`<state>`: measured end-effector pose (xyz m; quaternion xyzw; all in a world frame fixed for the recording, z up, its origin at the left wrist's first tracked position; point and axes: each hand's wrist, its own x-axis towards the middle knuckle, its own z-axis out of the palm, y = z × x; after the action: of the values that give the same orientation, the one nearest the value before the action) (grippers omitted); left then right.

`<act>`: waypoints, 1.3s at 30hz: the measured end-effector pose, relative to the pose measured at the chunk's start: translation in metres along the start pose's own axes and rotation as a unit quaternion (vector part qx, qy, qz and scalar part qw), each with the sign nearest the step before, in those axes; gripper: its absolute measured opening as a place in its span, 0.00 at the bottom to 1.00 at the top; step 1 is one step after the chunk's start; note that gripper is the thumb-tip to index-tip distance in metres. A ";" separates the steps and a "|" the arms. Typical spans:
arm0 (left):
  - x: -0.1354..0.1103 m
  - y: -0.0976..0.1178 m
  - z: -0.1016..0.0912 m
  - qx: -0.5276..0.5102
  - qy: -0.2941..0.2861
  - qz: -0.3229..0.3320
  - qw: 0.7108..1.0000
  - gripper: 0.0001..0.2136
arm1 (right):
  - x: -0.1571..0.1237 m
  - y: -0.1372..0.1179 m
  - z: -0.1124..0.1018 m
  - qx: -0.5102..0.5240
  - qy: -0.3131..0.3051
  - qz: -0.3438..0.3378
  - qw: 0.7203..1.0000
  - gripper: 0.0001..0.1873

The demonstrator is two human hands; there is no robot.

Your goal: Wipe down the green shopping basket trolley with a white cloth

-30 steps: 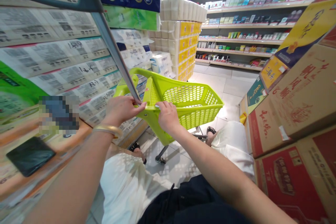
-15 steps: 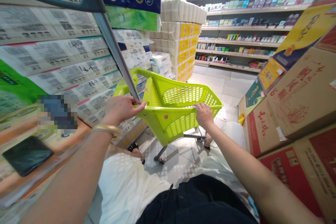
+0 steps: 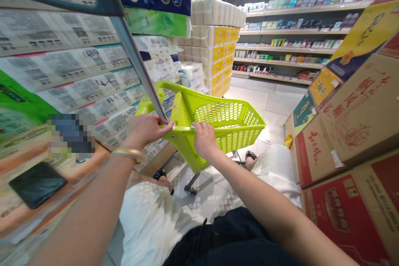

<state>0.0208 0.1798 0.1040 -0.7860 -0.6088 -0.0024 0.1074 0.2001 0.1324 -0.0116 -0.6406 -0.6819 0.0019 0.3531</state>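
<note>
A lime-green plastic shopping trolley basket (image 3: 224,114) with a mesh-patterned body stands on small wheels in front of me. My left hand (image 3: 145,131) wraps the base of its grey metal pull handle (image 3: 134,58), where it meets the basket rim, and wears a gold bangle (image 3: 128,155). My right hand (image 3: 204,139) is curled over the near rim (image 3: 182,129) of the basket. The basket looks bare inside, though my hands hide part of the near side.
Wrapped toilet-paper packs (image 3: 77,70) are stacked close on the left, with a black phone (image 3: 37,185) lying on a package. Printed cartons (image 3: 352,120) stand on the right. Goods shelves (image 3: 296,25) line the far wall beyond a tiled aisle (image 3: 268,108).
My right hand moved right along the rim, then slid back left to near the middle. My left hand and the basket stayed nearly still.
</note>
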 end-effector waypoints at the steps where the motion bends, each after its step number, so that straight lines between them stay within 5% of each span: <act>1: 0.000 0.000 0.000 -0.002 0.001 0.001 1.000 0.34 | 0.001 -0.006 0.001 0.005 0.000 -0.007 1.000 0.23; 5: -0.001 -0.001 0.000 -0.008 0.006 0.001 1.000 0.35 | -0.002 0.003 -0.003 0.000 -0.002 -0.045 0.999 0.25; 14: -0.002 0.000 -0.001 -0.008 0.000 -0.003 1.000 0.36 | -0.022 0.116 -0.027 -0.119 0.036 0.018 0.992 0.22; 18: -0.002 0.001 -0.002 -0.007 -0.004 -0.003 1.000 0.36 | -0.024 0.134 -0.031 -0.139 0.057 0.046 0.988 0.20; 23: -0.002 0.002 -0.003 -0.005 -0.008 -0.005 1.000 0.36 | -0.018 0.102 -0.017 -0.104 0.069 0.079 0.989 0.20; 32: -0.003 0.002 -0.002 -0.010 -0.003 -0.001 1.000 0.34 | -0.001 -0.019 0.001 0.019 0.003 -0.024 1.000 0.25; 35: -0.003 0.002 -0.001 -0.016 -0.003 -0.005 1.000 0.33 | -0.001 -0.022 0.000 0.025 0.000 -0.048 0.999 0.25; 39: -0.003 0.001 -0.001 -0.020 -0.004 -0.012 1.000 0.32 | -0.009 0.017 -0.004 -0.009 0.006 -0.045 0.999 0.26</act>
<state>0.0207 0.1762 0.1041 -0.7808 -0.6182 -0.0133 0.0893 0.2160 0.1260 -0.0204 -0.6121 -0.7081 -0.0240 0.3511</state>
